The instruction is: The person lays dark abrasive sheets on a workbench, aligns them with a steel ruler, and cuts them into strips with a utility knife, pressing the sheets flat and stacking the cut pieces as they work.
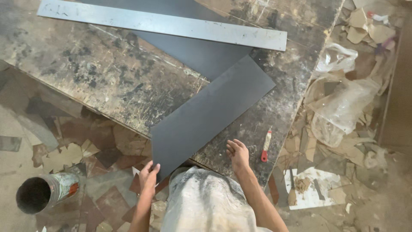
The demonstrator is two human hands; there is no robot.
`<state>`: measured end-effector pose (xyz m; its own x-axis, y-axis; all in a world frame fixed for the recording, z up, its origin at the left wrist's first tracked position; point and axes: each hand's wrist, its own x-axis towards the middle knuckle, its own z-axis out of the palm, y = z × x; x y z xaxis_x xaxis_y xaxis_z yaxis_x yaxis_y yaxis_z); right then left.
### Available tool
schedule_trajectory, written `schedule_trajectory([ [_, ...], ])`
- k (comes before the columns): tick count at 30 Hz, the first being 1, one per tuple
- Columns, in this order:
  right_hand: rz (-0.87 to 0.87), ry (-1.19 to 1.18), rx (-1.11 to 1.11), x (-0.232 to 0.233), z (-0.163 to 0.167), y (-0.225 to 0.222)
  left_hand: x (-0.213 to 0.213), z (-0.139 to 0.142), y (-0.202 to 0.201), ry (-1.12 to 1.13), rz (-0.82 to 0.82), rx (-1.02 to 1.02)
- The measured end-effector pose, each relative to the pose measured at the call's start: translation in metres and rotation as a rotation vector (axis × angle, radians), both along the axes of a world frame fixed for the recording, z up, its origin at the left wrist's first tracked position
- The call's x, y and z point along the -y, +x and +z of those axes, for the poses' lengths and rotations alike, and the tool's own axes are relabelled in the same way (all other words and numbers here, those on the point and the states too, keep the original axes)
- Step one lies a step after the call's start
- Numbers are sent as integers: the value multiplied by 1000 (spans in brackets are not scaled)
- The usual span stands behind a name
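Two dark sheets on the worn table (107,77), one long metal strip (163,23) across the far side, one red-handled tool (266,146) near the right edge. The near dark sheet (210,111) is flat, matte grey, a slanted parallelogram, its near corner hanging past the table's near edge. Left hand (149,176) pinches that overhanging corner; right hand (237,155) rests open just beside the sheet's right edge. One bucket (45,193) sits on the scrap-strewn floor at left.

Single head view; looks steeply down, close over the worktable (86,73).
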<state>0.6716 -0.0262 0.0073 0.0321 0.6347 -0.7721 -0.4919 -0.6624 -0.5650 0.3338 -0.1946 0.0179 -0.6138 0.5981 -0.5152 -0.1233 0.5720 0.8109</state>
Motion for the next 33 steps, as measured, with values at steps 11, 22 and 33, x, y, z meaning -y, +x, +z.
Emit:
schedule_trajectory([
  [11, -63, 316, 469, -13, -1, 4, -5, 65, -182, -516, -307, -561],
  [22, 88, 504, 515, -85, 25, -20, -189, 79, -198, 111, -162, -872],
  [33, 563, 682, 1130, -176, 57, -70, -432, 21, -21, 287, -575, -955],
])
